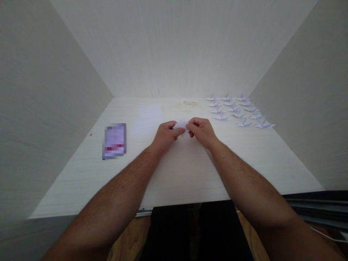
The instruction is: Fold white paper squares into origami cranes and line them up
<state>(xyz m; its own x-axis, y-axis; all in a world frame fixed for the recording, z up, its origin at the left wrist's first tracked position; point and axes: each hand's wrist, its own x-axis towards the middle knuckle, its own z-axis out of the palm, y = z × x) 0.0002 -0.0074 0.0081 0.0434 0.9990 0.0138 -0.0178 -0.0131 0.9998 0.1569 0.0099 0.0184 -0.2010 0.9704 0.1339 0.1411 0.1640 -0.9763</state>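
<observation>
A small folded piece of white paper [181, 125] is held just above the middle of the white desk [185, 174]. My left hand [165, 136] pinches its left side with curled fingers. My right hand [202, 131] pinches its right side, thumb and fingers closed on the paper. Most of the paper is hidden behind my fingers.
Several folded white paper cranes [239, 110] stand in rows at the back right of the desk. A flat purple-and-white packet [114, 140] lies at the left. Sheets of white paper [148, 117] lie behind my left hand. Plain walls close in on three sides.
</observation>
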